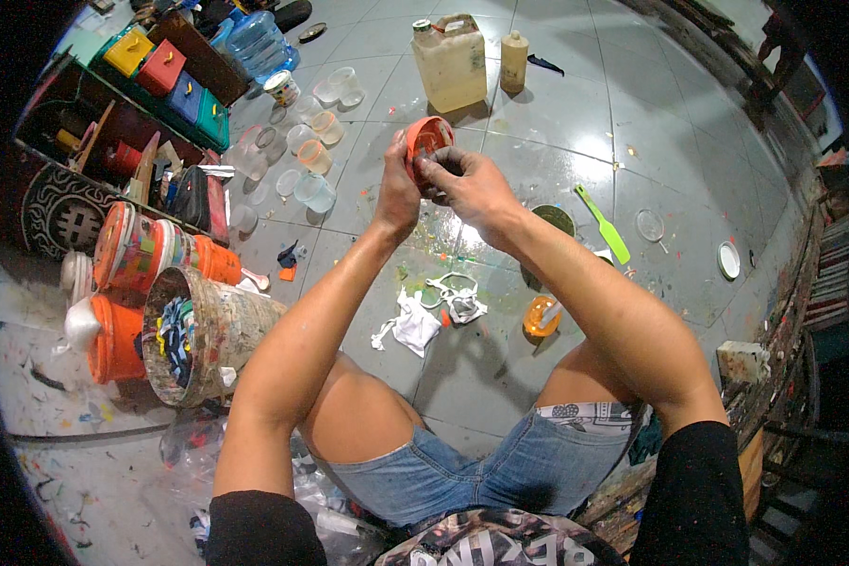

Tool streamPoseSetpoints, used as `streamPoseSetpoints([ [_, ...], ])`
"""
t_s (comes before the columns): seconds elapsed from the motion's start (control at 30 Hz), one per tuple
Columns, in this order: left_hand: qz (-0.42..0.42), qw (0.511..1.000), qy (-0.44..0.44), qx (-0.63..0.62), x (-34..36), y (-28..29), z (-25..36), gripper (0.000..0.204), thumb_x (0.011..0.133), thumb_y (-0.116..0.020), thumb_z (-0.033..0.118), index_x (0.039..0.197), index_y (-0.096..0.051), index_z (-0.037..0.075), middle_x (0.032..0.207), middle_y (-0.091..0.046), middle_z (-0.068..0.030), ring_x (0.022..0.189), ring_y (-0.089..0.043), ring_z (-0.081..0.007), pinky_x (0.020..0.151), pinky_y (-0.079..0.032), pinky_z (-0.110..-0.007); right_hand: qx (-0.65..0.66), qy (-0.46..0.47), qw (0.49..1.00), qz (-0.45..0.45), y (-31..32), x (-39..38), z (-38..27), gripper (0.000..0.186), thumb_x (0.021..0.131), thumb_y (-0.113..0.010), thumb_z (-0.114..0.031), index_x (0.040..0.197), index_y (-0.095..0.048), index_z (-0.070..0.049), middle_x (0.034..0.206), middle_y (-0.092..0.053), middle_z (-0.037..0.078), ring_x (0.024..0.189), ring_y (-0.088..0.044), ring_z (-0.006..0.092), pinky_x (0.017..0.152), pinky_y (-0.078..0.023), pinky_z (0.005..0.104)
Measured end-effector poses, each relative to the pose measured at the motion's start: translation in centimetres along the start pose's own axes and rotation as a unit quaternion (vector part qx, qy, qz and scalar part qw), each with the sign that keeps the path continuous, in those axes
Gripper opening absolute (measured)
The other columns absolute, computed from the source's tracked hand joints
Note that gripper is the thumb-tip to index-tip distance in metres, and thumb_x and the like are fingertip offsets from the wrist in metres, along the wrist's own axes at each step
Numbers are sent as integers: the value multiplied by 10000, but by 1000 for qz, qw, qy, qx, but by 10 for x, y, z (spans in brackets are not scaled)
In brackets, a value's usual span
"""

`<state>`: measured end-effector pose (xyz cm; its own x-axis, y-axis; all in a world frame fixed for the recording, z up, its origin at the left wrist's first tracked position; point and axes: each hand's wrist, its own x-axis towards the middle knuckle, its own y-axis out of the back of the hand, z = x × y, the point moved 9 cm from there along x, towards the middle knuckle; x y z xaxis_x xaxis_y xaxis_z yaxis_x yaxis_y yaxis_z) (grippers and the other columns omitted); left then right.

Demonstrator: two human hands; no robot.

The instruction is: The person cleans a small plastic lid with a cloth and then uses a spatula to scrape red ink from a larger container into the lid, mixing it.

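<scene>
Out in front of me, above the tiled floor, my left hand (pixel 401 189) grips a small orange-red plastic cup (pixel 424 132) by its side. The cup is tilted, and its inside has dark and pale smears. My right hand (pixel 474 184) is closed at the cup's near rim, thumb and fingers pinched together. Whatever sits in that pinch, if anything, is hidden. Below the hands, white crumpled cloths (pixel 415 323) lie on the floor. A small orange tub (pixel 541 318) with a pale tool in it stands by my right knee.
A cloudy jerrycan (pixel 451 66) and a bottle (pixel 513 62) stand ahead. Several clear plastic cups (pixel 316 156) cluster to the left, beside orange buckets (pixel 113 335) and a paint-crusted bucket (pixel 231 325) of rags. At right lie a green spatula (pixel 604 224) and a white lid (pixel 728 259).
</scene>
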<state>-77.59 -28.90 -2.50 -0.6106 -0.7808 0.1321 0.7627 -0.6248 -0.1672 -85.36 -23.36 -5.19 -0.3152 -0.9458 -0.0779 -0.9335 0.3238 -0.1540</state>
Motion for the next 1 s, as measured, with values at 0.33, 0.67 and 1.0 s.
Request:
streamPoseSetpoints([
  [0.33, -42, 998, -36, 15, 8, 4, -3, 537, 1032, -306, 450, 1267, -540, 27, 1126, -621, -83, 977, -609, -176, 902, -493, -316, -26, -61, 998, -21, -6, -10, -4, 360, 1013, -577, -287, 1163, -625, 37, 1008, -665, 88, 901, -614, 137, 818, -506, 294],
  [0.67, 16, 1000, -19, -7, 16, 33, -5, 561, 1027, -294, 475, 1209, -554, 12, 1038, -644, -111, 961, -652, -228, 889, -544, -370, 18, -82, 996, 41, 9, -20, -6, 346, 1005, -590, -273, 1144, -633, 40, 1015, -664, 102, 873, -614, 144, 771, -517, 289],
  [1.0, -65, 961, 212, -168, 8, 29, -27, 669, 1009, -179, 555, 1296, -539, 69, 1168, -653, -166, 1075, -651, -312, 934, -544, -528, -469, 115, 866, -129, -25, -36, -21, 217, 902, -687, -233, 941, -717, -22, 817, -715, 144, 778, -701, 301, 706, -549, 414],
])
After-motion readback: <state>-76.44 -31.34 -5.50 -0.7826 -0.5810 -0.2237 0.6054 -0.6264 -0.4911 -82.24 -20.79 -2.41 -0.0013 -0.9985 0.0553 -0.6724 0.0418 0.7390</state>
